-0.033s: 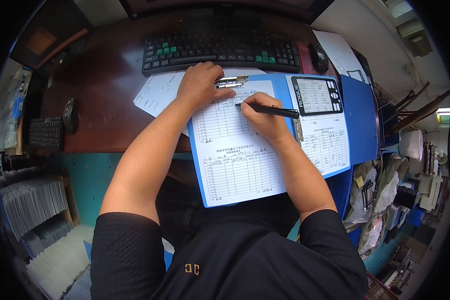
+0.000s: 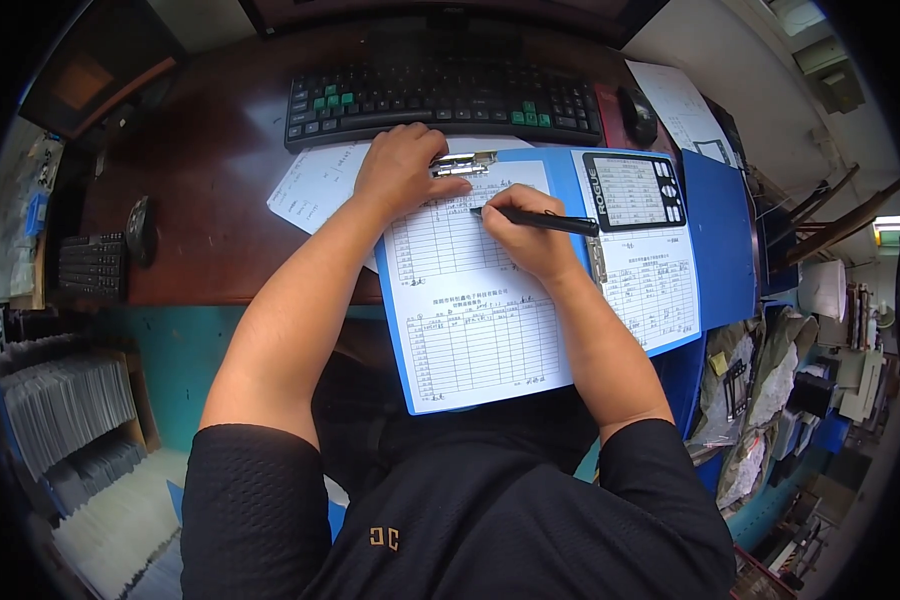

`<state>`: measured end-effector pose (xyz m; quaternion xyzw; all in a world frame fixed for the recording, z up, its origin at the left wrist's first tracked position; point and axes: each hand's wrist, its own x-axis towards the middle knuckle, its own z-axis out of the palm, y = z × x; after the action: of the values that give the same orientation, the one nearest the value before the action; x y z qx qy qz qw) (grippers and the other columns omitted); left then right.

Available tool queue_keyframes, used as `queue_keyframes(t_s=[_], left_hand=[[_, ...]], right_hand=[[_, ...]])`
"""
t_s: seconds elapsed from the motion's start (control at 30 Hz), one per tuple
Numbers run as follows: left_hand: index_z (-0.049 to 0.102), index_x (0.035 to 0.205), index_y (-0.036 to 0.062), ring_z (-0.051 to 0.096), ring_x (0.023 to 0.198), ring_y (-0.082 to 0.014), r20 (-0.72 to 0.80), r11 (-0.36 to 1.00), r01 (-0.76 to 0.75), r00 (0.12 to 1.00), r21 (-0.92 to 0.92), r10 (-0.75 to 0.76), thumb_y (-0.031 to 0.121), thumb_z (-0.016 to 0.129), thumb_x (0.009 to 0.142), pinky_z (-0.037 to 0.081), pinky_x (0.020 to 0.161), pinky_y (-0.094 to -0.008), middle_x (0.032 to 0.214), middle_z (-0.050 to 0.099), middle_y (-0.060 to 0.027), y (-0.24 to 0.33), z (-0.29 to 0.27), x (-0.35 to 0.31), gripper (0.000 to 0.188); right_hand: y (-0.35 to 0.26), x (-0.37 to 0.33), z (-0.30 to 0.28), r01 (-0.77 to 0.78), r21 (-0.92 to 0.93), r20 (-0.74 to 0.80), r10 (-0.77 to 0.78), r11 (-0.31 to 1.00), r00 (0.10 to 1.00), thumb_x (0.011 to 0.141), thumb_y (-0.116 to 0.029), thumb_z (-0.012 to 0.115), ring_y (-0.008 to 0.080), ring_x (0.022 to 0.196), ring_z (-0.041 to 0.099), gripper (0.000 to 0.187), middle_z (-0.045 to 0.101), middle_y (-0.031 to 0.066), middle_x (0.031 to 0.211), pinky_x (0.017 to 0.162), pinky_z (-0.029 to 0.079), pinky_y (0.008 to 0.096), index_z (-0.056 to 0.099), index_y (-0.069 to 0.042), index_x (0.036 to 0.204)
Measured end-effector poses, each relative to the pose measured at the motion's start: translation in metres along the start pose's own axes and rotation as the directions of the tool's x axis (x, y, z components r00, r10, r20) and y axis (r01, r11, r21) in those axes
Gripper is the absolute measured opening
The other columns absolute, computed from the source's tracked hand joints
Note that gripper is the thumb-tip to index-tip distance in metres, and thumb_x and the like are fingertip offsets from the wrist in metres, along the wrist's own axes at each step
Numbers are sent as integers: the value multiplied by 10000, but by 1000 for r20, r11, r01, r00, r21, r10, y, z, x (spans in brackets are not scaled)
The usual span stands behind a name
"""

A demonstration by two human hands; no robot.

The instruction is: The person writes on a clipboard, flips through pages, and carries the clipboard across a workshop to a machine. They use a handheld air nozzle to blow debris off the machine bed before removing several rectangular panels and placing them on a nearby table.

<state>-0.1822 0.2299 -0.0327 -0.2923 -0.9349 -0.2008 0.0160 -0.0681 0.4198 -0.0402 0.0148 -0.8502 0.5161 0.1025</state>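
Observation:
A blue clipboard folder [image 2: 407, 372] lies spread over the desk's front edge, tilted slightly. On its left side is a printed form [image 2: 480, 345] with ruled tables and handwriting. My left hand [image 2: 402, 172] rests over the folder's upper left corner beside the metal clip [image 2: 465, 163], thumb stretched across the paper and apart from the bent fingers. My right hand [image 2: 532, 232] is closed around a black pen [image 2: 552, 221], whose tip meets the upper table's top rows. The folder's right side carries another filled form [image 2: 650, 295], with a black-framed card [image 2: 632, 192] above it.
Beyond the folder stands a black keyboard [image 2: 430, 102] with some green keys, a mouse [image 2: 637, 115] to its right. Loose handwritten paper [image 2: 315, 185] sticks out at left. A second keyboard [image 2: 92, 265] and mouse [image 2: 141, 230] sit far left, above racks of thin sheets [image 2: 65, 410].

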Motion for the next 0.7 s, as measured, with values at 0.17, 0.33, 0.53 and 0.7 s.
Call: queue_keyframes(t_s=[0.17, 0.33, 0.53, 0.7], left_hand=[[749, 1008, 123, 636, 1026, -251, -9, 1000, 3, 1000, -9, -3, 538, 880, 725, 498, 905, -372, 1052, 705, -61, 0, 1, 0, 520], [748, 1006, 125, 636, 1026, -250, -11, 1000, -6, 1000, -7, 6, 537, 881, 724, 499, 903, -370, 1055, 704, -61, 0, 2, 0, 517], [748, 1003, 126, 634, 1024, -250, -10, 1000, 4, 1000, -2, -4, 540, 881, 723, 500, 898, -368, 1057, 703, -59, 0, 2, 1, 517], [748, 1007, 127, 633, 1025, -253, -4, 1000, 6, 1000, -3, -6, 539, 882, 720, 500, 902, -371, 1060, 702, -58, 0, 2, 1, 519]], right_hand=[[0, -1, -2, 2, -17, 8, -2, 1000, 1000, 815, -121, 726, 168, 646, 639, 131, 702, 112, 747, 612, 511, 296, 725, 9, 801], [-1, 0, -2, 6, -33, -1, -6, 999, 1000, 813, -119, 727, 169, 646, 640, 126, 701, 114, 746, 612, 511, 295, 725, 6, 800], [0, -1, -3, 7, -37, 18, -6, 999, 1000, 824, -85, 731, 115, 665, 621, 108, 706, 82, 753, 624, 505, 261, 725, 22, 841], [1, -1, -2, -5, -47, 6, 5, 999, 1000, 820, -77, 729, 113, 663, 619, 100, 702, 79, 746, 622, 503, 261, 719, 22, 827]])
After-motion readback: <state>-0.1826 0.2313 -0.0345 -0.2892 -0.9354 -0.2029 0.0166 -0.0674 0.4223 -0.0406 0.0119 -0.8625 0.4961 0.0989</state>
